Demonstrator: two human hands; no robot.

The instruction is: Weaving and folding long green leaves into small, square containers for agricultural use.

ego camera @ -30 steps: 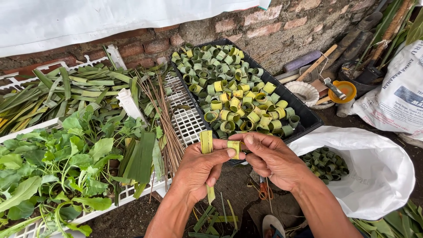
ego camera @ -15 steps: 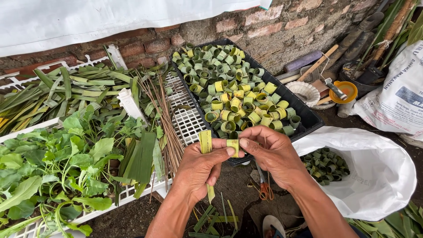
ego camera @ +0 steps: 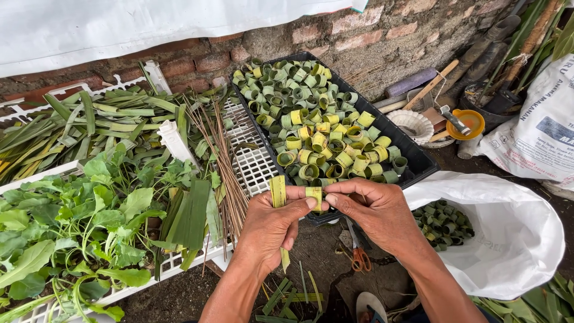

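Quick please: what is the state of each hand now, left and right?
Left hand: closed, pinching the yellow-green leaf strip between thumb and fingers.
Right hand: closed, pinching the curled end of the same leaf strip.

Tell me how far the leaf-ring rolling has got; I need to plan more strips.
Done: the black tray is heaped with rolled leaf rings, and more lie in the white sack. In hand: the left hand and right hand together pinch a yellow-green leaf strip, curling one end. Left: a large pile of flat leaf strips lies uncurled on the white rack.
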